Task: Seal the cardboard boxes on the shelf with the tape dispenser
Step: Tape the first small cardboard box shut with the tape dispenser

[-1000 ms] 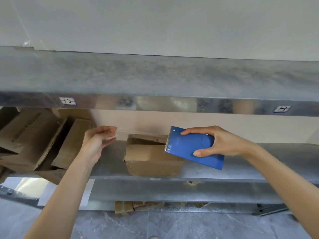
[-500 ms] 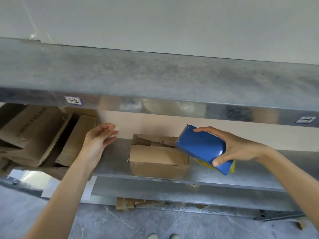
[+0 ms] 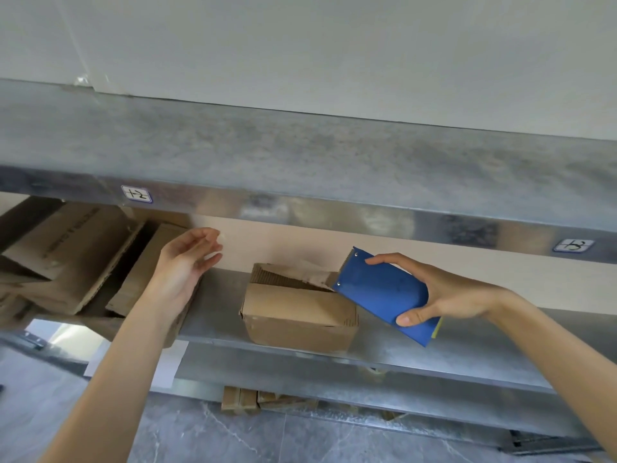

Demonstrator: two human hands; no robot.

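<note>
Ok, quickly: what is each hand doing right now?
Left hand: open, fingers loosely curled.
Right hand: gripping the blue tape dispenser.

Pale wall [image 3: 334, 45] rising before you, left label [image 3: 137, 194] and right label [image 3: 573, 245] showing handwritten marks, grey marbled floor [image 3: 200, 439] lying below you, flat cardboard scraps [image 3: 240, 401] resting on it.

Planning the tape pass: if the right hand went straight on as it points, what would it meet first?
Probably the raised flap of the cardboard box, touched first by the held tape dispenser; depth unclear.
</note>
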